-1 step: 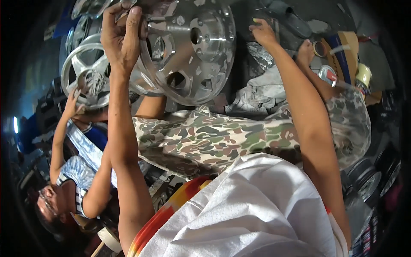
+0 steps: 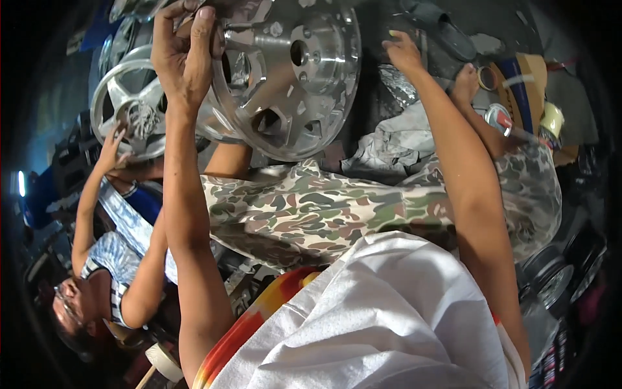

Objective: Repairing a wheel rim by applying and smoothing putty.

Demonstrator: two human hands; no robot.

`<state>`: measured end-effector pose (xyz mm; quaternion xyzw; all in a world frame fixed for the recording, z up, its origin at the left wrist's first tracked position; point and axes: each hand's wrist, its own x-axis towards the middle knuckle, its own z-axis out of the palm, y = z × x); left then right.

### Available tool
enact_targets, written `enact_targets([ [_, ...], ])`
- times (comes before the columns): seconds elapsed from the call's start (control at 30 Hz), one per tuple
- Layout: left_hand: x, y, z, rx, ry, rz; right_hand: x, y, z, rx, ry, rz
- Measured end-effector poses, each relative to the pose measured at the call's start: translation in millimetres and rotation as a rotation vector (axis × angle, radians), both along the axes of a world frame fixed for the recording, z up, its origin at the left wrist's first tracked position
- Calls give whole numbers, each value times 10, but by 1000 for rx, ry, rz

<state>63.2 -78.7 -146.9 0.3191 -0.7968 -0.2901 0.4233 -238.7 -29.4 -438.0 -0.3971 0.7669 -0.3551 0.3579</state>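
Observation:
A silver alloy wheel rim (image 2: 259, 120) stands tilted at the top of the head view, with dull grey patches on its face and spokes. My left hand (image 2: 184, 58) grips its left edge, the thumb pressed flat and the fingers curled behind. To the right of the rim and apart from it, my right hand (image 2: 405, 52) hangs in the air. Its index finger points out with a small yellow spot at the tip, and the thumb is apart. I cannot make out whether the spot is a separate thing. Camouflage cloth (image 2: 324, 214) covers my legs below the rim.
At the left, a co-worker (image 2: 103, 279) has a hand at another silver rim (image 2: 126, 97). A crumpled grey cloth (image 2: 392, 139) lies beyond my lap. To the right are a cardboard box (image 2: 528, 78), a tape roll (image 2: 487, 78), an open can (image 2: 498, 120) and dark rims (image 2: 551, 279).
My right hand has shifted slightly to the right. The co-worker's hand has moved a little on the other rim. My left hand keeps its grip.

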Motion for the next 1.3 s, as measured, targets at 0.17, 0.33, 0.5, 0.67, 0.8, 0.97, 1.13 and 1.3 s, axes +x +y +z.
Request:
enact_targets([
  [0.17, 96, 141, -159, 11, 221, -9, 295, 97, -10, 37, -178, -34],
  [0.33, -17, 186, -97, 53, 233, 153, 609, -64, 322, -58, -266, 8],
  [0.5, -10, 23, 0, 6, 171, 149, 416, -397, -113, -71, -203, -178],
  [0.67, 223, -343, -46, -96, 171, 227, 354, -316, -357, -131, -153, -166],
  [0.8, 833, -528, 128, -25, 146, 180, 519, -300, 193, -491, -121, 36],
  [0.97, 346, -547, 38, 64, 125, 489, 589, -337, 558, -654, -44, 301],
  [1.13, 455, -570, 62, 4, 179, 300, 876, -462, 721, -749, 113, 522],
  [1.3, 473, -595, 84, -3, 11, 344, 894, -492, 752, -844, 507, 645],
])
